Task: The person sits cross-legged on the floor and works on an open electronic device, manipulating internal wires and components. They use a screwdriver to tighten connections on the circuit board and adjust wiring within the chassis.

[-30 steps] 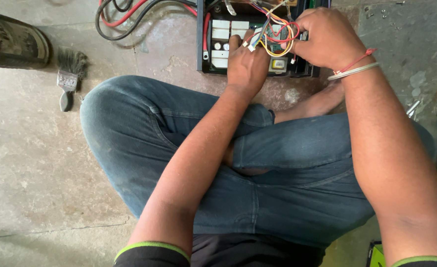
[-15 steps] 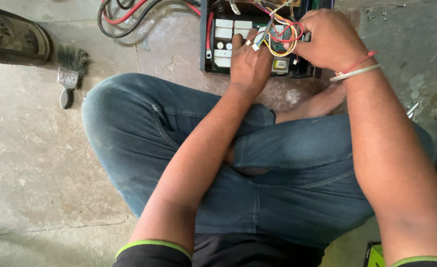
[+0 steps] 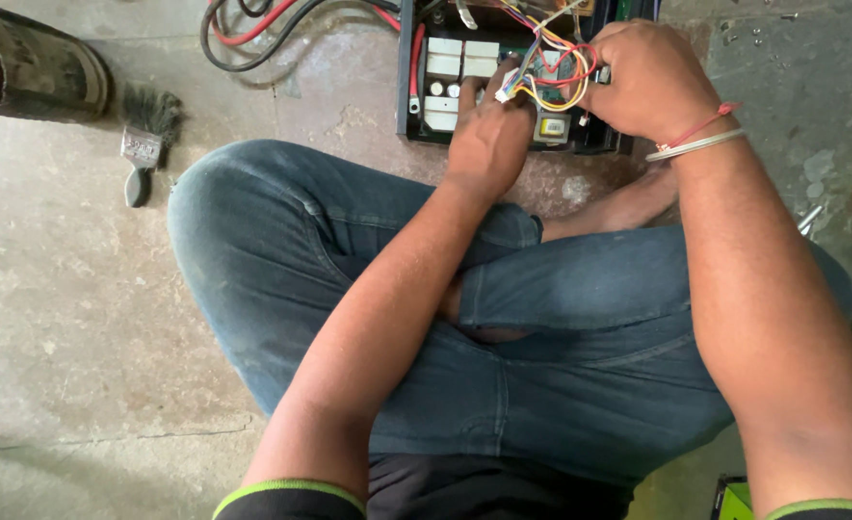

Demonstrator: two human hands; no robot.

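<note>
An open black electronics box [image 3: 416,87] with white components and a circuit board lies on the concrete floor ahead of my crossed legs. A bundle of red, yellow and blue wires [image 3: 556,72] with a small white connector [image 3: 508,87] rises from it. My left hand [image 3: 488,135] pinches the white connector at the bundle's left end. My right hand [image 3: 647,82], with a red thread and a white band on the wrist, grips the wires at the box's right side. What lies under the right hand's fingers is hidden.
Thick red and black cables [image 3: 281,24] coil on the floor left of the box. A small paintbrush [image 3: 144,140] lies at the left, beyond it a dark worn shoe [image 3: 31,63]. Small screws [image 3: 758,34] lie at the upper right.
Both hands stay on the wire bundle. My left hand has shifted slightly on the connector; the view has barely moved.
</note>
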